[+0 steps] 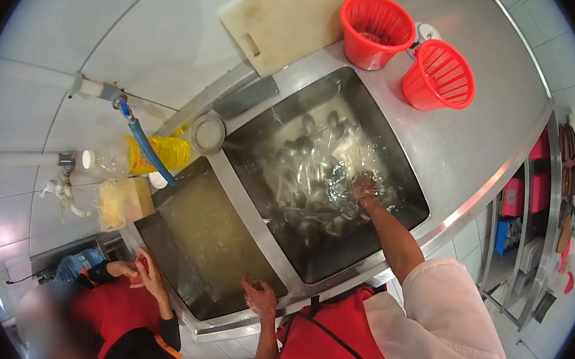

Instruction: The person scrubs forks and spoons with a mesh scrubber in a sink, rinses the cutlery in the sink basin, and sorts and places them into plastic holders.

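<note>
- Utensils [304,178], a heap of them, spoon-like: lying under water in the right sink [422,217]. I see them mostly to the left of my right hand and beyond it, well apart from my left hand.
- Right hand [364,185], one: reaching down into that sink, fingers at the disturbed water, beside the heap. I cannot tell whether it is clenched on a utensil or loose.
- Left hand [260,297], one: at the near rim of the left sink [244,217], fingers parted and partly bent, nothing visible in its grasp.
- Hard to make out: the count and exact shapes of the utensils, broken up by ripples and glare; the fingertips of my right hand, lost in the same water.
- Left sink, contents: cloudy, yellowish water; its bottom is not legible to me.
- Right sink, contents: clearer water over the utensils, with bright reflections.
- Baskets, red, two, on the steel counter [482,142]: the far basket [358,49] has something indistinct in its bottom; the near basket [419,86] tilts its slatted inside toward me.
- White item [428,32], partly hidden behind the near basket.
- Bottle [179,151], yellow in its lower part, beside a round container [208,133] whose contents I cannot identify.
- Co-worker [124,310], at the left sink's far left side, both hands close together.
</note>
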A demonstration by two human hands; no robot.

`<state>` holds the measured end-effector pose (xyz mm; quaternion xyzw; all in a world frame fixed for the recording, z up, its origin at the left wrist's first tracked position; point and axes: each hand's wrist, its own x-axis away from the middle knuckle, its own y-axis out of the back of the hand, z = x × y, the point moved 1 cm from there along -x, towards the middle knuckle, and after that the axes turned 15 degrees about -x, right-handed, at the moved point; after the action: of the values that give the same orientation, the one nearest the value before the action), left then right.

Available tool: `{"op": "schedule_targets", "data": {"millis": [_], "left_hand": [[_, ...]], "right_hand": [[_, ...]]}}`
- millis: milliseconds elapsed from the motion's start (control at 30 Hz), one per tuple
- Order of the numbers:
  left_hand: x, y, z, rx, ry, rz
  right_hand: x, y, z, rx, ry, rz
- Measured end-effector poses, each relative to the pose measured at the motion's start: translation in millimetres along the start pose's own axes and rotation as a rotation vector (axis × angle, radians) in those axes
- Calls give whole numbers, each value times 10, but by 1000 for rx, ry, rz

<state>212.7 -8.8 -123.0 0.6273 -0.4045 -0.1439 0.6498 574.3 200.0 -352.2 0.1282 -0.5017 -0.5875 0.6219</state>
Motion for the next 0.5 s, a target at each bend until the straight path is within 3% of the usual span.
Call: {"op": "schedule_targets", "data": {"millis": [67, 100, 167, 233, 300, 367, 467, 500], "left_hand": [[-39, -29, 60, 3, 19, 11], [-46, -32, 58, -2, 2, 2], [-30, -31, 33, -12, -3, 5], [-31, -2, -3, -20, 4, 12], [-24, -18, -15, -17, -1, 0], [-20, 9, -2, -24, -11, -11], [-16, 30, -62, -90, -40, -72], [-27, 26, -53, -93, -32, -70]], "right_hand": [[109, -107, -9, -172, 42, -297], [132, -212, -38, -138, 74, -279], [-98, -803, -545, 502, 332, 566], [29, -570, -507, -176, -331, 567], [212, 24, -170, -258, -200, 724], [254, 204, 348, -189, -456, 974], [327, -63, 337, -146, -382, 1289], [375, -120, 349, -16, -321, 1264]]}}
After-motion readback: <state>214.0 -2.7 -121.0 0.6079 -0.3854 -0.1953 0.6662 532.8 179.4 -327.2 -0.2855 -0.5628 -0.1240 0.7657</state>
